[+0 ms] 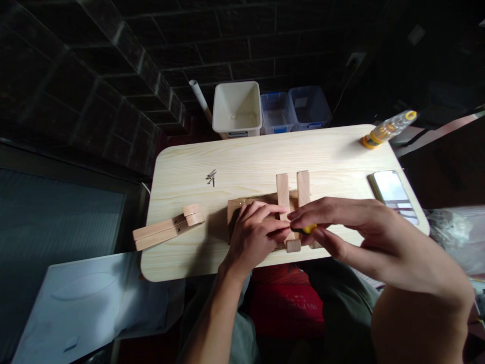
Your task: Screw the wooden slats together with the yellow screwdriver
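My right hand [352, 227] pinches a small screwdriver with a yellow and black handle [309, 229] between thumb and fingers. It is held over the nearer part of a light wooden strip [283, 188]. My left hand [255, 232] lies over a brown block-like piece [233, 206]. Its thumb and forefinger close together at the strip, beside the screwdriver's front end; what they pinch is hidden. A second wooden strip [303, 187] lies parallel to the first, across the brown piece. A short wooden block [293, 246] shows at the near end of the first strip.
On the table [182, 162] lie several screws [211, 177], a joined wooden piece [162, 230] at left, and a phone [394, 194] at right. A clear bottle-shaped container with yellow ends [390, 129] stands at the far right corner. Behind the table are a white bin [237, 108] and clear boxes [278, 108].
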A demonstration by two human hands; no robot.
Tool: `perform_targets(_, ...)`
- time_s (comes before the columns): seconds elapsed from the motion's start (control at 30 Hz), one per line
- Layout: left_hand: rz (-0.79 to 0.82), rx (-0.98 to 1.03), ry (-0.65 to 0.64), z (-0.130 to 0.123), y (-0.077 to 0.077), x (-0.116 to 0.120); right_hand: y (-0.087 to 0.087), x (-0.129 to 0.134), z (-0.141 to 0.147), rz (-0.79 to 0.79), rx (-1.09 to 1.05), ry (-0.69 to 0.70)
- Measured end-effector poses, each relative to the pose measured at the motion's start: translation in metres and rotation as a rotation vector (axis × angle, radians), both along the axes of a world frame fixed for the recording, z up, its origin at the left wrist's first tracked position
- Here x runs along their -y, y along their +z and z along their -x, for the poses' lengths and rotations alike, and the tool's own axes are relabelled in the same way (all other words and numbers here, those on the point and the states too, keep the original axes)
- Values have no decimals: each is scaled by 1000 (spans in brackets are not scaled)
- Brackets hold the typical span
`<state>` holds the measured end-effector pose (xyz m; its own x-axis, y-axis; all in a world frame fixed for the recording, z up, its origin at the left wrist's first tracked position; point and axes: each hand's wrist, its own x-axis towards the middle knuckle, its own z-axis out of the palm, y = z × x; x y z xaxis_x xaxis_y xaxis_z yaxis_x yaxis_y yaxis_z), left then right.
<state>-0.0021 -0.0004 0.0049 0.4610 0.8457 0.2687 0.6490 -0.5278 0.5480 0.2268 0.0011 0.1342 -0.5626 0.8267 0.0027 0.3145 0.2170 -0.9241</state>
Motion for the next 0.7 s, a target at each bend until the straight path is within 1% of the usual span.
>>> perform_targets(0.7,17,13,1,0,0,0,1,0,1,7,-3,22)
